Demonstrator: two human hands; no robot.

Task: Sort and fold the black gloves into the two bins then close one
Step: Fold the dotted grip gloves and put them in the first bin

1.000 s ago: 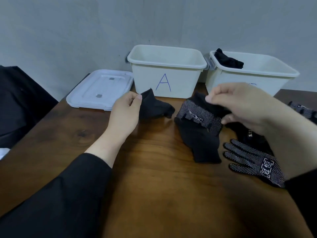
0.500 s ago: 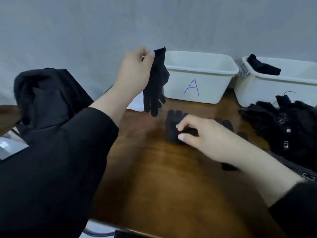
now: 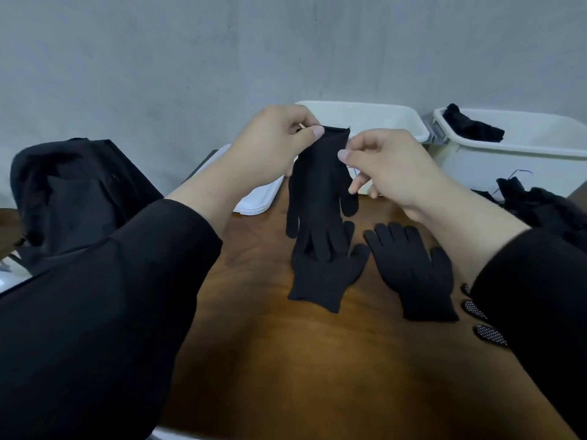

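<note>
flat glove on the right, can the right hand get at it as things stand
Probably yes, once freed: the right hand pinches the hanging glove with the left hand. The flat glove lies uncovered just below it.

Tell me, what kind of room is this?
Probably a plain workroom set up for sorting. A wooden table stands against a bare grey wall, with two white bins at the back and black gloves laid out.

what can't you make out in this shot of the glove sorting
Head view only:
- Near bin: its front label is hidden behind the held glove and right hand.
- Far bin: cut off by the right edge.
- Dotted glove: mostly under the right sleeve.
- Lid: largely behind the left hand.
</note>
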